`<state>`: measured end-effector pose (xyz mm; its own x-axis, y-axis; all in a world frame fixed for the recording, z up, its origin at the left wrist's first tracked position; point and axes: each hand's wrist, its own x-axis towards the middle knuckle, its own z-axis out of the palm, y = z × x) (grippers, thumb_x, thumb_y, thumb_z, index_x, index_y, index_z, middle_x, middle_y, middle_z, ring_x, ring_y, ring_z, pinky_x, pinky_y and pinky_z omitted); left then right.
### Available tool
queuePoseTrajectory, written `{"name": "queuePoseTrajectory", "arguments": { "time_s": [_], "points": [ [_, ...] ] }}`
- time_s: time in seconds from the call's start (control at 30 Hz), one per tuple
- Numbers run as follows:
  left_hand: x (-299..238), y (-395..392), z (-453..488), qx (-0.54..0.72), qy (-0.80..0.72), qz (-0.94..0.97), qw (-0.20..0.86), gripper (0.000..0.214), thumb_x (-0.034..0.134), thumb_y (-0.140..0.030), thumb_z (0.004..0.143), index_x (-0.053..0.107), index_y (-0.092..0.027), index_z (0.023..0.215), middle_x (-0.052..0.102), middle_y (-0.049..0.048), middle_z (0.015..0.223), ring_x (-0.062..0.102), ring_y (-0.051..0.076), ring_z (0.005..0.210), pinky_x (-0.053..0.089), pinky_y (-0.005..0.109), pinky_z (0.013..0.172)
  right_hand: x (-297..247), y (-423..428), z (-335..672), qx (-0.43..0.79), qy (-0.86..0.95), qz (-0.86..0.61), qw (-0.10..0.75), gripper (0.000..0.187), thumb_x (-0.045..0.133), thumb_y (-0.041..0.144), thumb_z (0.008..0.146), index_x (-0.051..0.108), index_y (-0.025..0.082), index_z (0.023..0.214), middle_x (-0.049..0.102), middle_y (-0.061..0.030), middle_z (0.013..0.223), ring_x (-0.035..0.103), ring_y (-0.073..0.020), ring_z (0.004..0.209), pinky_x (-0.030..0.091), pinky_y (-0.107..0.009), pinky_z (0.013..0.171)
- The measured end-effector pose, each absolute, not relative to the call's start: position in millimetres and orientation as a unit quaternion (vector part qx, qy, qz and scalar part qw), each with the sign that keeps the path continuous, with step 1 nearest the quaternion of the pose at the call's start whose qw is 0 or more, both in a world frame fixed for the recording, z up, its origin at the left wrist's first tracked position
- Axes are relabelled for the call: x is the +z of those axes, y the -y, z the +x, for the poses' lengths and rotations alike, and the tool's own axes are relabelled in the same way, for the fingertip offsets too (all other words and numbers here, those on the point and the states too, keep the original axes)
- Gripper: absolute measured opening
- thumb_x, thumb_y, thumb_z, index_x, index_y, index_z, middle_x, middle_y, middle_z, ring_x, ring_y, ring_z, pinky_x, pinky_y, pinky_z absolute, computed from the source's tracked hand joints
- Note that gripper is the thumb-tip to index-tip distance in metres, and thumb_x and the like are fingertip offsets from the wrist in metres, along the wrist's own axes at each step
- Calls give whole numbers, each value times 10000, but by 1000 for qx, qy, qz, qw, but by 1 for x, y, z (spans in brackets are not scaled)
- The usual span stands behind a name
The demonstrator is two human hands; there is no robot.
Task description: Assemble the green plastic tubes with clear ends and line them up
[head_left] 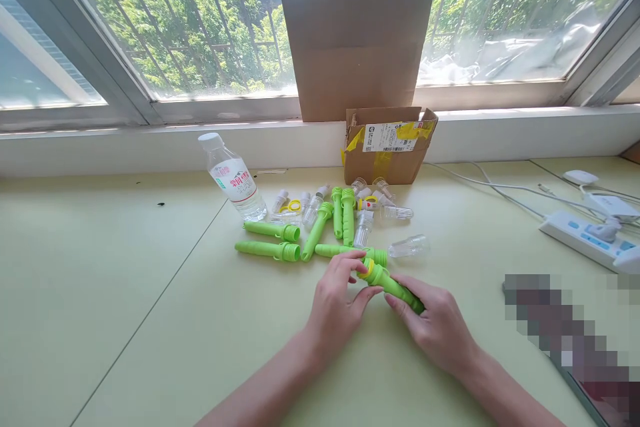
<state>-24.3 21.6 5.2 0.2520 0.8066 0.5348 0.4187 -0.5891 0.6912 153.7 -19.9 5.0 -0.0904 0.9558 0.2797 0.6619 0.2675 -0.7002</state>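
Note:
My right hand (pixel 440 327) is wrapped round a green plastic tube (pixel 400 292), which slants up to the left above the table. At the tube's upper left end sits a yellow ring (pixel 367 269), and my left hand (pixel 340 293) has its fingers and thumb closed about that ring. Just beyond my hands lies another green tube (pixel 340 251) with a threaded end, partly hidden by my left fingers. A clear plastic cone-shaped piece (pixel 409 246) rests to its right.
Several green tubes (pixel 270 251) lie left and behind, among clear pieces (pixel 363 227) and loose yellow rings (pixel 294 205). A water bottle (pixel 234 180) leans at left. Behind stands a cardboard box (pixel 383 163). A power strip (pixel 585 240) with cables is at right; a blurred-out flat object (pixel 570 347) lies nearer.

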Motion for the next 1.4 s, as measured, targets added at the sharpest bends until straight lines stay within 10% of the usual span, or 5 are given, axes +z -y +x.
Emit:
{"name": "queuePoseTrajectory", "arguments": {
  "time_s": [1.4],
  "points": [
    [2,-21,-25,446,-399,773,208,186,635,-163,799,482,-208,895,625,61,1116,601,188,987,532,293,693,-3,17,160,151,723,-581,342,303,590,266,840,569,232,1141,711,-38,974,655,-187,725,499,-286,595]
  ]
}}
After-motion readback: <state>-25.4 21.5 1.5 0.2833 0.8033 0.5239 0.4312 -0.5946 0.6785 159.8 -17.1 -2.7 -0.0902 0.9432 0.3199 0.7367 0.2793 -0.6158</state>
